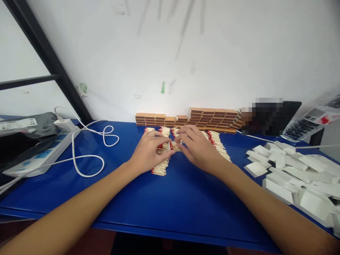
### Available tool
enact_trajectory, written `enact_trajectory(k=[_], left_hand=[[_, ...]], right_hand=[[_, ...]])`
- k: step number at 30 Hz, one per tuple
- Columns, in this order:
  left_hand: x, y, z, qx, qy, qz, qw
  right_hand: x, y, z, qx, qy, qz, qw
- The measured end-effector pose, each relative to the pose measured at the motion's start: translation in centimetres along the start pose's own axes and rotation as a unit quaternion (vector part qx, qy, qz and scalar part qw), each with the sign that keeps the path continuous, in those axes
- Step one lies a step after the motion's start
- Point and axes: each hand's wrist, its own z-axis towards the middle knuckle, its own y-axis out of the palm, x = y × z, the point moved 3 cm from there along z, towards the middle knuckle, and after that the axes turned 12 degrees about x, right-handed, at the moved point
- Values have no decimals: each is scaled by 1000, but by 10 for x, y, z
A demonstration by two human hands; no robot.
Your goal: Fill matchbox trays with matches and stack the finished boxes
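Observation:
My left hand (148, 150) grips the end of a small white matchbox tray (169, 145) between thumb and fingers. Red-tipped matches (175, 145) lie in the tray. From the other side, my right hand (198, 147) has its thumb and fingertips closed at these matches; its exact hold is partly hidden. Under and in front of my left hand runs a row of loose matches (160, 168). Another row of matches (219, 145) lies beyond my right wrist, and more rows show behind the hands, partly covered by them.
Stacked brown matchboxes (212, 117) line the wall. Many white empty trays (289, 166) are heaped on the right of the blue table (159, 205). A plastic bottle (310, 122) lies behind them. At left are a power strip (44, 156) and a looped white cable (103, 163).

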Motion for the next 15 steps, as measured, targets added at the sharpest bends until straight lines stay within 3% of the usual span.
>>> enact_trajectory(k=[10, 15], left_hand=[[2, 1, 0, -20, -15, -14, 1000], [-1, 0, 1, -17, -38, 24, 999]], right_hand=[[-6, 0, 3, 26, 17, 66, 997], [6, -3, 1, 50, 48, 66, 995]])
